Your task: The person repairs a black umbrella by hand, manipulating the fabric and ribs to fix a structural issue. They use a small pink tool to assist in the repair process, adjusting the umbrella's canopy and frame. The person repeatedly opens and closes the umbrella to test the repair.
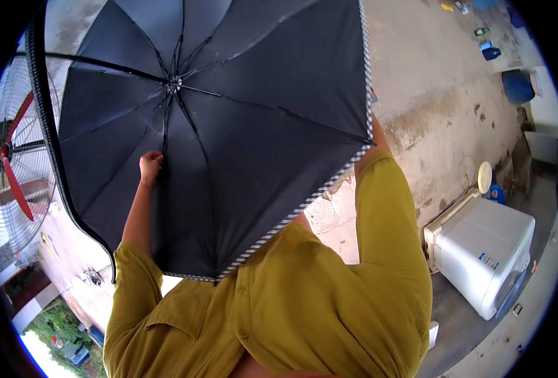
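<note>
A black umbrella point(272, 176) with a checked edge is spread open across the middle and top of the view, its ribs meeting at a hub point(175, 84). My left hand point(151, 165) is closed on one of the ribs point(165, 126), below the hub. My right arm point(386, 195), in an olive sleeve, reaches up beside the umbrella's right edge; the hand itself is hidden behind the canopy. A dark curved band point(52, 138) runs down along the umbrella's left side.
A large metal fan point(8, 151) with red blades is at the far left. To the right are a white washing machine point(483, 246), a blue container point(517, 87) and a pale round lid point(484, 177). Greenery point(55, 331) shows at the lower left, beyond the stained concrete floor point(417, 94).
</note>
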`<state>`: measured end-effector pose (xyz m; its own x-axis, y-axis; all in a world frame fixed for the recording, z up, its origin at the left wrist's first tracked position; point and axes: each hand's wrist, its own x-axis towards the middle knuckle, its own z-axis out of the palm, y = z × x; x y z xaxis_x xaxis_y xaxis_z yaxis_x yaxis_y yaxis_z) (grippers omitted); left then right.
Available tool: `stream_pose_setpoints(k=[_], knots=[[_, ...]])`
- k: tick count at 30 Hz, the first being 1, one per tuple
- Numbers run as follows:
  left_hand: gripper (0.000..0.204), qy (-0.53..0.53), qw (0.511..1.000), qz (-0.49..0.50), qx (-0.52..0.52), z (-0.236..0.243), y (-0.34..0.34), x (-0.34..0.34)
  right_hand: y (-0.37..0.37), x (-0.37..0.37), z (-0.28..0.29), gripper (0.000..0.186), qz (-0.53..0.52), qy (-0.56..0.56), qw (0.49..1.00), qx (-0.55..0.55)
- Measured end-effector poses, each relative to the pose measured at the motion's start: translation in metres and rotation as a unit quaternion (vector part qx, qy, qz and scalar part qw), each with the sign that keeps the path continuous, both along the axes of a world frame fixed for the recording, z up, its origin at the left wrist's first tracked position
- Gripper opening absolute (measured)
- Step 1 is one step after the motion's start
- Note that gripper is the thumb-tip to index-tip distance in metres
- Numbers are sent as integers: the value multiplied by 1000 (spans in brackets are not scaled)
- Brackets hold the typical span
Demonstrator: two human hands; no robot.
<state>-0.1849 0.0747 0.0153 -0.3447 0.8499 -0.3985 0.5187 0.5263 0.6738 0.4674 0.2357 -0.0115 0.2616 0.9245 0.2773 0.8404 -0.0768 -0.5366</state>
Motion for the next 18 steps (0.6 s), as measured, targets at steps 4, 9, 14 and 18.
stream_pose_setpoints(k=[4, 9, 14, 18], knots=[[12, 97, 995, -22, 26, 8, 6, 18, 4, 19, 4, 16, -19, 122, 992, -26], [28, 364, 914, -179, 17, 30, -3, 35, 16, 43, 62, 18, 21, 483, 874, -50], [41, 458, 857, -225, 68, 53, -13, 53, 11, 64, 189, 6, 80, 352, 927, -99], [56, 340, 909, -181, 158, 86, 9, 75, -15, 23, 337, 3, 162, 255, 949, -92]])
